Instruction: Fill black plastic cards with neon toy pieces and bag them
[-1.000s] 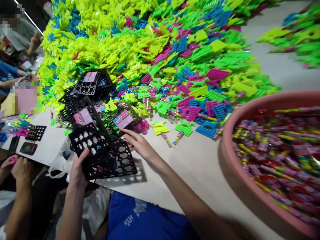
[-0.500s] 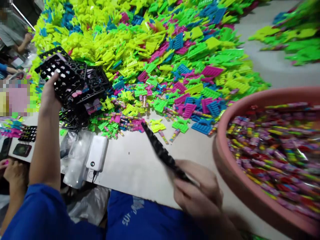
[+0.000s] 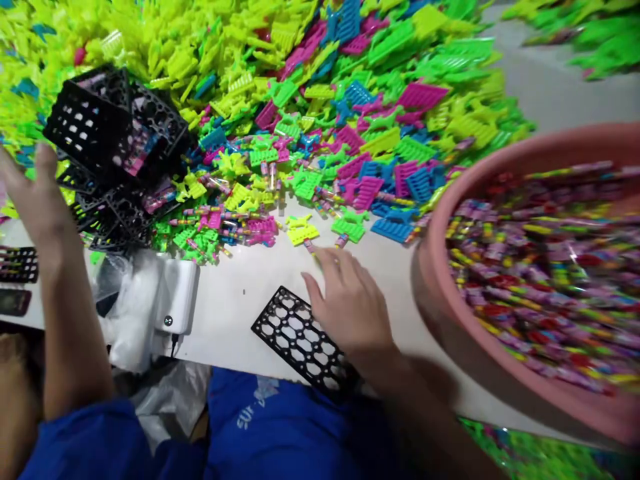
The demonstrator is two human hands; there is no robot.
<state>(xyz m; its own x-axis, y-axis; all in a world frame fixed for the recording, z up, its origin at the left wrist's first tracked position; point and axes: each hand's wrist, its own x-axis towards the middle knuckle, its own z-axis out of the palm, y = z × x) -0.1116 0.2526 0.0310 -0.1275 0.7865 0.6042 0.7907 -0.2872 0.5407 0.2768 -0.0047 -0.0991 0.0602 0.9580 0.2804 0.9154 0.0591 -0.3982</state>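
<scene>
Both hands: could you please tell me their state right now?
Left hand: open, near the black trays.
Right hand: open, near the green toy; contact unclear.

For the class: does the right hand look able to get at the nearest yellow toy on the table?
Probably yes: the right hand has its fingers extended close to the yellow toy, with nothing visible in the way.

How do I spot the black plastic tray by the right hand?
Find the big round pink plastic tub, then look left along the white table to the right hand. Beside it lies the black honeycomb-holed plastic tray, alone, unlike the heaped black trays.
</scene>
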